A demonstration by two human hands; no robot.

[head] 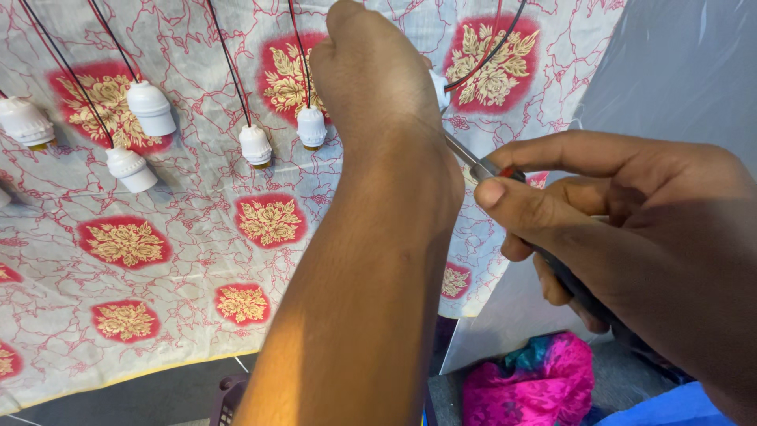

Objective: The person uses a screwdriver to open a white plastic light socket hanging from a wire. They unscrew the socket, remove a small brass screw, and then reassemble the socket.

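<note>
At the far middle of the head view, the left hand [371,75] is reaching up with its back to the camera, its fingers curling shut around a small white lamp holder [439,85] of which only an edge is showing past the knuckles. A black and red wire [493,49] is running up and to the right from that holder. To the right and nearer, the right hand [631,237] is closing tightly around the dark handle of a screwdriver [505,197], the thumb lying along the top near a red band; the metal shaft [461,154] is slanting up to the left and passing behind the left wrist, so its tip is hidden and I cannot tell what it is touching.

To the left, more white lamp holders are hanging in a loose row on thin red and black wires: one [311,126] just beside the left hand, one [255,146] a little further left, then two [150,106] [132,168] near each other, and one [25,122] at the left edge. All are lying against a pale cloth [189,260] printed with red patches and gold flowers. At the near right, a bright pink fabric [544,379] is lying crumpled beside a blue one [670,409], under a grey sheet [678,71].
</note>
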